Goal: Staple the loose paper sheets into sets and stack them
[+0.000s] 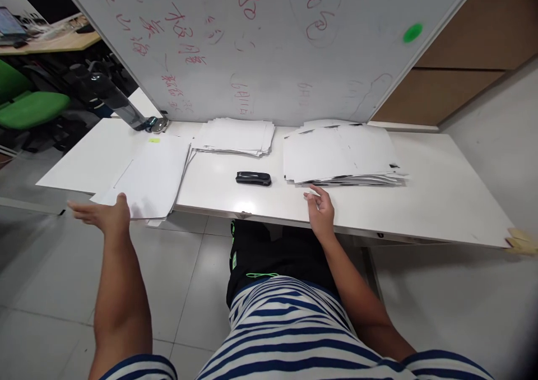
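Head view. Progress, my reading: between handlings, with paper set out in three separate piles and none of it lifted. Sorting into piles looks done at least roughly; the sheets have not been squared up, since the edges fan unevenly. No staples can be made out on any sheet, so what is finished and what is left cannot be told from here.

Grip, left hand [101,214]: flat and spread, thumb raised, fingers pointing outward, nothing held. It hovers at the near corner of the left pile [153,172]; whether it brushes the paper, cannot tell. That pile lies just beyond and inward of this hand, its near end overhanging the table [441,200]. Yellow-green note [154,140] at the pile's far end.

Grip, right hand [321,209]: fingers loosely curled, not closed, no object visible in them. Right pile [340,153], broad and ragged-edged, sits just beyond the fingertips; contact uncertain.

Black stapler [253,178]: on the table between the hands, nearer the right one, untouched. Middle pile [235,136] lies beyond the stapler, out of reach of both hands as they stand. Dark bottle [115,100] well beyond the left hand.
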Demonstrator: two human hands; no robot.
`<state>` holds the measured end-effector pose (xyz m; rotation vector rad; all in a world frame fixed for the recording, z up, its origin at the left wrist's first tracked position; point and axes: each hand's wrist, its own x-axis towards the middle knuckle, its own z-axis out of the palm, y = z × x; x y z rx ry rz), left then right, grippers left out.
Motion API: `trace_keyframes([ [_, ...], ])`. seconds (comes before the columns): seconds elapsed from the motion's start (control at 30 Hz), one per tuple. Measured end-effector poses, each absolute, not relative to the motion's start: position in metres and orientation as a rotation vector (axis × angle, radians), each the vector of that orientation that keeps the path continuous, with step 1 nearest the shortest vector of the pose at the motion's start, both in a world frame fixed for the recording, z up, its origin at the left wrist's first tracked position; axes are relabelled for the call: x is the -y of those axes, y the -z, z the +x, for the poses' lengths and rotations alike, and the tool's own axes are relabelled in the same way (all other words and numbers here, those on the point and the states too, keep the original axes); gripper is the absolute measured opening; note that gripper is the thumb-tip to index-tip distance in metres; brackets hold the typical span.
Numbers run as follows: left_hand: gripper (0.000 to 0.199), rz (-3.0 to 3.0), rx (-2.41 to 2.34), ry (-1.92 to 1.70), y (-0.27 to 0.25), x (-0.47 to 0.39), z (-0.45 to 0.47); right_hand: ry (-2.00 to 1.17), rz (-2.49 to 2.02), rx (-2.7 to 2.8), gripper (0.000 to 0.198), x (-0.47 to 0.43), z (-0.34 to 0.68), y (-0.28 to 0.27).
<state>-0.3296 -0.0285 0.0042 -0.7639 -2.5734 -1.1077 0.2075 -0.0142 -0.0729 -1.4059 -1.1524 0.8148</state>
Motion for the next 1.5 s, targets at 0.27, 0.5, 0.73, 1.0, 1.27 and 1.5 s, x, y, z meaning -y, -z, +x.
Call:
trace_keyframes([
  [0.27, 0.076, -1.682, 2.299, 1.408, 0.001, 0.029, -0.147, -0.808, -1.405, 1.134, 0.042, 0.011, 0.208, 0.075],
  [0.5, 0.044, -2.537, 1.748, 0.871, 0.036, 0.006, 0.019, -0.814, -1.370, 1.156, 0.042, 0.009, 0.209, 0.074],
  [0.73, 0.060, -2.318, 1.882, 0.865, 0.062, -0.015, 0.061, -0.648, -1.310, 1.258, 0.036, 0.008, 0.208, 0.076],
  [1.0, 0.059, -2.306, 1.915, 0.774, 0.065, -0.016, 0.061, -0.102, -1.451, 2.015, 0.041, -0.050, 0.230, 0.049],
  [1.27, 0.061, -2.275, 1.944, 0.744, 0.066, -0.018, 0.060, -0.065, -1.466, 2.026, 0.032, -0.062, 0.234, 0.065],
  [1.5, 0.057, -2.284, 1.948, 0.735, 0.066, -0.018, 0.060, -0.096, -1.495, 1.922, 0.034, -0.066, 0.232, 0.068],
])
